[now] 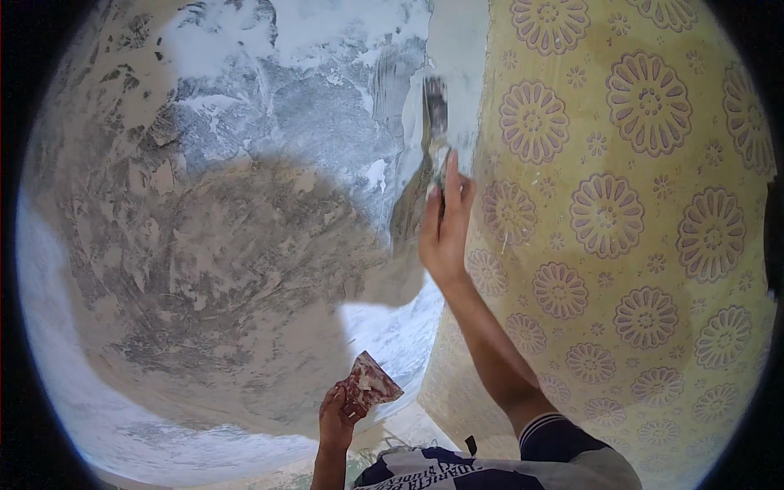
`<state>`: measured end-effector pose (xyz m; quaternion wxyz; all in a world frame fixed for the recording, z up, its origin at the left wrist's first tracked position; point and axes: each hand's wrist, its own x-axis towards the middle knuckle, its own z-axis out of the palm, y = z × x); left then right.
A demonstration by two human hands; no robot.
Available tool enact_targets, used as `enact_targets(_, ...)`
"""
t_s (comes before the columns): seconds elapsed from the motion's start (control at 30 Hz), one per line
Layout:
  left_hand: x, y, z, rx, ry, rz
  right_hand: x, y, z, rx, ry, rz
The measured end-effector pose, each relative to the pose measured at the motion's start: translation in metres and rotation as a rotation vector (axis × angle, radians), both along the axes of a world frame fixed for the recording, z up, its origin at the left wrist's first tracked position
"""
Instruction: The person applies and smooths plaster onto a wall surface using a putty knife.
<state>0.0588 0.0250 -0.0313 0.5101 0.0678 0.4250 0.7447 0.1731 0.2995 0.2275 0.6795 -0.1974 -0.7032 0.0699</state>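
Note:
My right hand (447,229) is raised and closed round the handle of a putty knife (436,108). Its blade lies against the wall, on a strip of smooth pale filler (457,41) beside the corner with the patterned surface. Lower down, my left hand (336,418) grips a flat, reddish-brown filler spreader (372,381). White filler is smeared over the spreader's face, and it is held away from the wall. Part of the putty knife's handle is hidden by my right fingers.
A rough wall (269,106) with patchy grey and white filler spreads across the left and middle. On the right stands a yellow wall (604,220) with purplish flower patterns, meeting it at a corner. Shadows of my head and arm fall on the rough wall.

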Motion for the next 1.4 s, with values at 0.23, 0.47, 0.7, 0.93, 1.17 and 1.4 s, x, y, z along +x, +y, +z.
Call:
enact_targets(0.23,-0.009,-0.003,-0.013,0.054,0.020,-0.011,0.008,-0.036,-0.114,-0.298,-0.063,0.048)
enact_targets(0.47,-0.010,-0.005,-0.005,0.056,-0.010,-0.024,0.011,-0.004,-0.004,0.056,-0.008,-0.073)
enact_targets(0.7,0.002,-0.003,0.002,-0.004,0.038,0.015,-0.004,-0.005,-0.057,-0.050,-0.048,-0.017)
enact_targets(0.93,-0.009,-0.007,-0.009,0.045,0.014,0.000,0.024,-0.019,-0.138,-0.159,-0.084,0.063)
enact_targets(1.17,0.000,-0.005,-0.004,0.027,0.018,0.003,0.028,0.023,0.014,0.122,0.023,-0.062)
enact_targets(1.4,0.005,-0.006,-0.003,0.035,0.007,0.019,0.017,0.002,-0.094,-0.063,-0.047,-0.043)
